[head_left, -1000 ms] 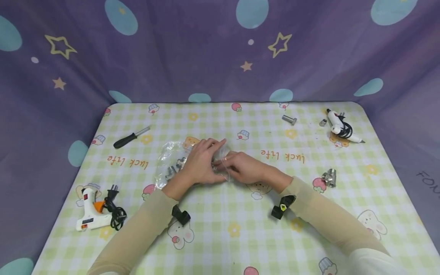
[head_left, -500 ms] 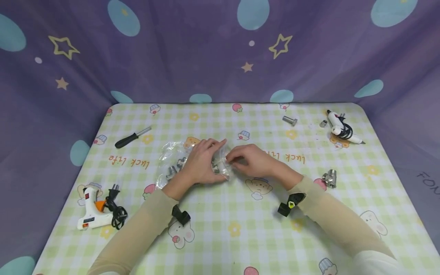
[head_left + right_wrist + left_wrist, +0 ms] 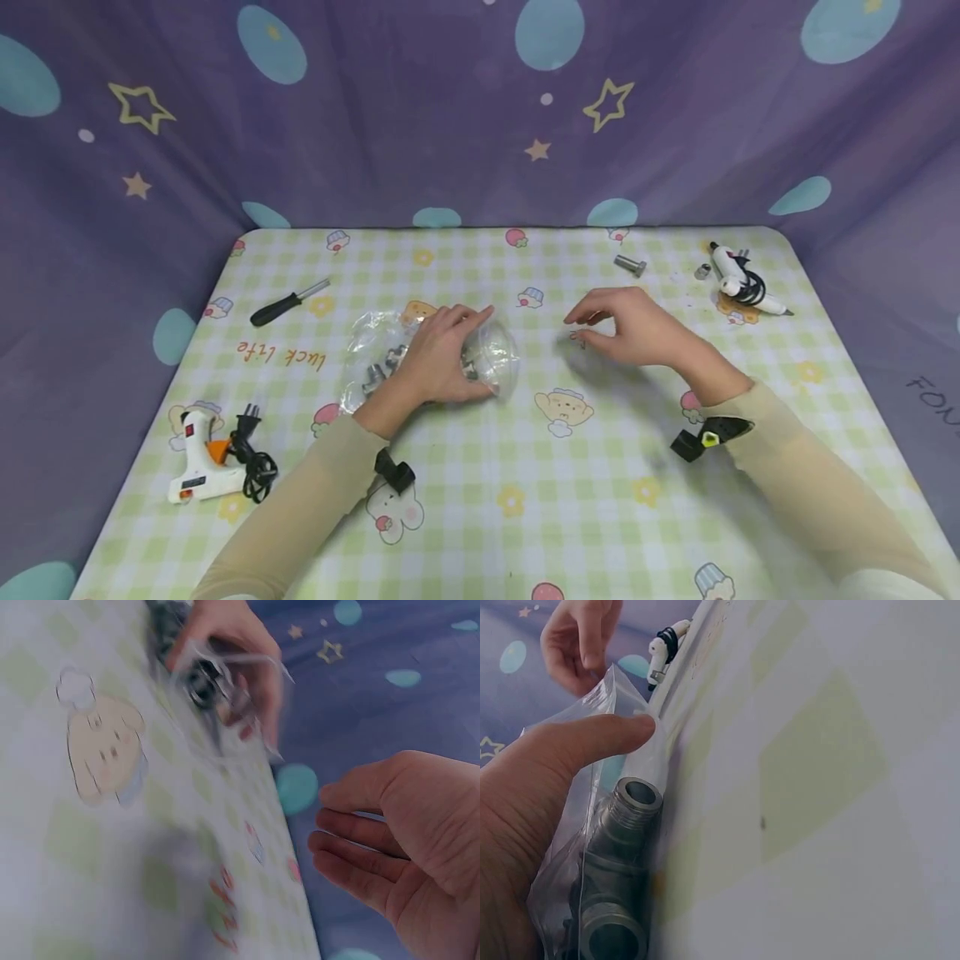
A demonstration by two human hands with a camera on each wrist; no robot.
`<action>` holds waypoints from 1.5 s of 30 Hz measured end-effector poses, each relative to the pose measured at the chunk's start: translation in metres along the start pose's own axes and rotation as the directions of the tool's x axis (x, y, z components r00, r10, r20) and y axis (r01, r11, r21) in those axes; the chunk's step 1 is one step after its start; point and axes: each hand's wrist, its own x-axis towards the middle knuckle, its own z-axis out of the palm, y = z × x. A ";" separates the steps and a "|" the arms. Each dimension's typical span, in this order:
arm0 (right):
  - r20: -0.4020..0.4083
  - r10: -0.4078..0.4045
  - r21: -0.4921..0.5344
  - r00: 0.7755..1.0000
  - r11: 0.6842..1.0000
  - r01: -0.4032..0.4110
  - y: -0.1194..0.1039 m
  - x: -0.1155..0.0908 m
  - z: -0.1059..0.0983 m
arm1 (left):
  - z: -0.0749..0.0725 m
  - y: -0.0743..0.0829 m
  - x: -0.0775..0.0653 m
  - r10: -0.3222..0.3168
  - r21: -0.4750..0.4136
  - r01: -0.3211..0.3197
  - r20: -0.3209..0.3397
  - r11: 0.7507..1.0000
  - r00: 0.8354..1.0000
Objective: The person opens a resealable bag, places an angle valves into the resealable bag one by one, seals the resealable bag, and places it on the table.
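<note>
My left hand (image 3: 442, 354) grips a clear plastic bag (image 3: 501, 358) lying near the middle of the table, its thumb on the near side. Several metal threaded pipe fittings (image 3: 375, 377) sit inside. In the left wrist view, one fitting (image 3: 619, 847) shows its round threaded end through the plastic, beside my thumb. To the right of the bag and apart from it, my right hand (image 3: 637, 327) hovers above the table, fingers loosely bent. The right wrist view shows nothing between that hand's thumb and fingers (image 3: 360, 862). The bag's mouth (image 3: 225, 705) faces right and gapes.
A black-handled screwdriver (image 3: 288, 303) lies back left, and a white glue gun (image 3: 202, 462) with a coiled cord front left. A hex bolt (image 3: 630, 266), a small metal fitting (image 3: 702, 272) and a white corded tool (image 3: 742, 279) lie back right.
My right hand has come out of the bag's mouth and moved right, away from it. My left hand has stayed on the bag. The right arm now covers the loose fitting at right.
</note>
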 end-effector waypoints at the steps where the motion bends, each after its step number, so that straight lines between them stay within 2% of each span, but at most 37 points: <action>1: -0.005 0.010 -0.018 1.000 1.000 -0.010 0.002 -0.004 -0.005 | 0.000 0.000 0.000 0.001 0.001 -0.001 -0.002 1.000 1.000; 8: -0.048 0.044 -0.156 0.998 0.986 -0.052 0.013 -0.039 -0.035 | 0.000 -0.001 -0.001 0.008 -0.007 -0.008 -0.002 1.000 1.000; 15: -0.078 0.098 -0.276 0.992 0.954 -0.116 0.025 -0.079 -0.050 | -0.001 0.001 -0.002 -0.006 -0.006 0.006 0.008 1.000 1.000; 21: -0.063 0.160 -0.285 0.985 0.943 -0.171 0.045 -0.115 -0.053 | 0.000 0.002 -0.002 -0.009 -0.008 0.009 0.008 1.000 1.000; 27: -0.076 0.249 -0.291 0.966 0.921 -0.260 0.056 -0.143 -0.051 | -0.001 0.001 -0.002 -0.006 -0.006 0.006 0.010 1.000 1.000; 32: -0.055 0.275 -0.259 0.960 0.924 -0.280 0.059 -0.157 -0.047 | -0.001 0.000 -0.001 0.006 -0.018 -0.006 -0.009 1.000 1.000; 40: -0.038 0.220 -0.281 0.975 0.934 -0.221 0.064 -0.166 -0.040 | -0.001 0.000 -0.001 -0.007 -0.022 0.008 0.007 1.000 1.000; 45: -0.060 0.187 -0.301 0.981 0.933 -0.196 0.065 -0.165 -0.038 | 0.000 0.000 -0.001 -0.012 -0.016 0.012 0.008 1.000 1.000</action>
